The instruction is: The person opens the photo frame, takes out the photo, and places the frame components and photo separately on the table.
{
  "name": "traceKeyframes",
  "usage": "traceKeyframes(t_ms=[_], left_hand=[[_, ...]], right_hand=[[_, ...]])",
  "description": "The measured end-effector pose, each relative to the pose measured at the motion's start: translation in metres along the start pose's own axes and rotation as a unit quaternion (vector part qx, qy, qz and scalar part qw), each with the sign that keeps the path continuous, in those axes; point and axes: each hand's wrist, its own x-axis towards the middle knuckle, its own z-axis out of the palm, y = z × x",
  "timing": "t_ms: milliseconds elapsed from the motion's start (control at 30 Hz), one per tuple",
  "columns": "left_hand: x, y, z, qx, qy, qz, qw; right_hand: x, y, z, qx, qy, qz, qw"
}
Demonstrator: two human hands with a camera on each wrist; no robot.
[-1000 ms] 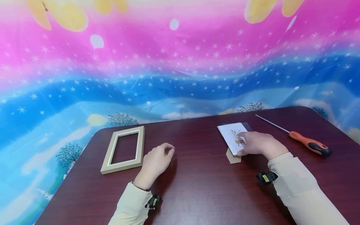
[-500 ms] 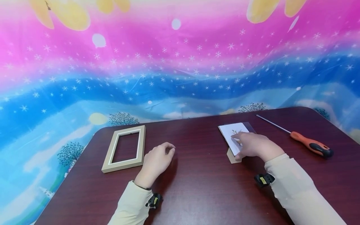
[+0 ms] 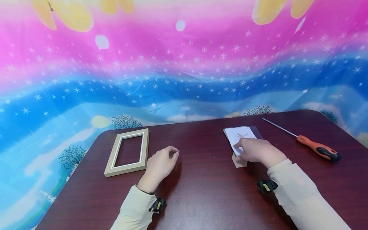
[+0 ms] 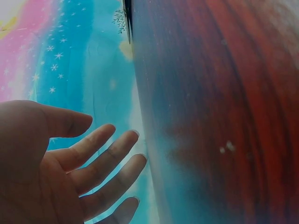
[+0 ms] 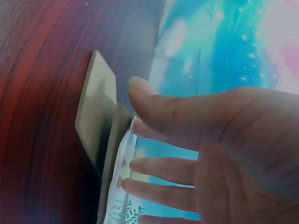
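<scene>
In the head view, my right hand (image 3: 256,151) reaches over a small stack. Its fingertips rest on a white printed picture (image 3: 236,132) with a plant motif. Beneath it lies a backing board (image 3: 239,162) with a beige stand flap, and a clear sheet (image 3: 256,131) shows at the right. Seen from the right wrist, the fingers (image 5: 163,191) are spread and nearly straight against the picture; the thumb lies beside its raised corner. My left hand (image 3: 161,166) is empty, fingers loosely bent, beside a beige picture frame (image 3: 110,161) with an empty opening.
An orange-and-black screwdriver (image 3: 316,147) lies right of the stack, its shaft toward the table's far edge. The dark reddish table (image 3: 198,191) meets a colourful snowflake backdrop (image 3: 184,86) behind it.
My right hand has moved slightly left and nearer. The picture has shifted a little on the backing board, so the board's left edge now shows. My left hand has stayed put.
</scene>
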Motion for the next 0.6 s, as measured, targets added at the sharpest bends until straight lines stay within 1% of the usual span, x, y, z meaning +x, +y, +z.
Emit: traceKeyframes(t_ms=[100,367,467,600], left_hand=[[-0.0001,0.0,0.0,0.003,-0.001,0.0,1.0],[-0.0002,-0.0003,-0.0006,0.004,-0.003,-0.004,1.0],[-0.0001,-0.0004,-0.0007,0.006,-0.002,-0.005,1.0],[0.0002,-0.0003,-0.001,0.007,-0.001,-0.006,1.0]], right_hand=[[-0.0008,-0.0024,-0.0011,-0.006,0.004,-0.01,0.9999],[-0.0007,-0.0044,-0.0048,-0.012,0.048,-0.039,0.998],[-0.0008,-0.0071,-0.0051,-0.014,0.063,-0.038,0.9972],[-0.0015,-0.0079,-0.003,-0.016,0.059,-0.024,0.9978]])
